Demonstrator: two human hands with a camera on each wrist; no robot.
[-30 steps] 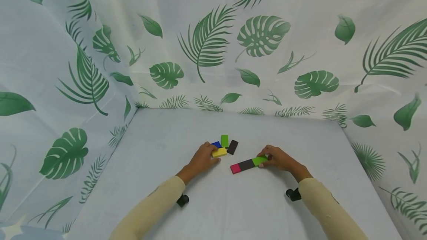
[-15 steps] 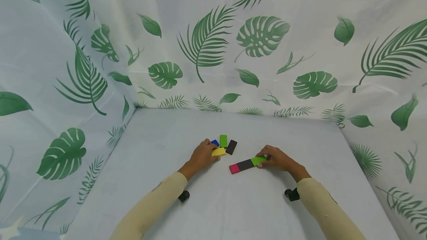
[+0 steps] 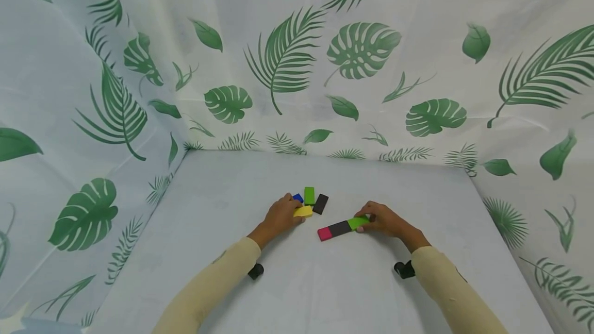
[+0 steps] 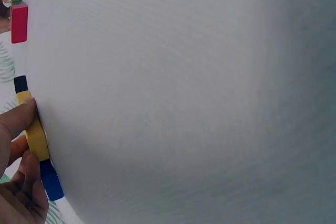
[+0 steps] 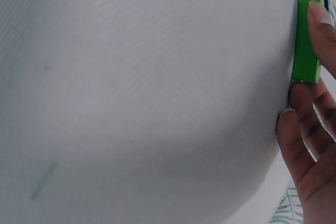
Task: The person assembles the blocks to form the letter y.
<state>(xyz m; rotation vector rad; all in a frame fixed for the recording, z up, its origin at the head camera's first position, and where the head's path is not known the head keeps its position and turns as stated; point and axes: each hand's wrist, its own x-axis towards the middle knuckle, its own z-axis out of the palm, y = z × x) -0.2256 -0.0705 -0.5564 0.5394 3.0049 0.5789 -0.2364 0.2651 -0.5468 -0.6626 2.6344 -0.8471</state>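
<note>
The white table (image 3: 343, 287) spreads beneath me, and both my arms reach across it, the left sleeve (image 3: 209, 285) and right sleeve (image 3: 452, 287) slanting inward. My hands are well apart, each low over its own work. With the left hand (image 3: 278, 215) I pinch the yellow block; with the right hand (image 3: 389, 220) I grip the near end of a short row (image 3: 341, 228), its thumb (image 5: 324, 38) laid against the green end block (image 3: 357, 222).

I judge that the right should simply steady that row, pressing lightly so the black middle block (image 3: 337, 229) and pink block (image 3: 324, 233) don't skew apart. The left wants a light, level pinch on the yellow block (image 3: 303, 212), wrist low, so it doesn't nudge the neighbours: the loose green block (image 3: 309, 196), the loose black block (image 3: 320, 204) and, just behind, the partly hidden blue block (image 3: 298, 198). Whether the yellow has left the table, I can't tell.
</note>
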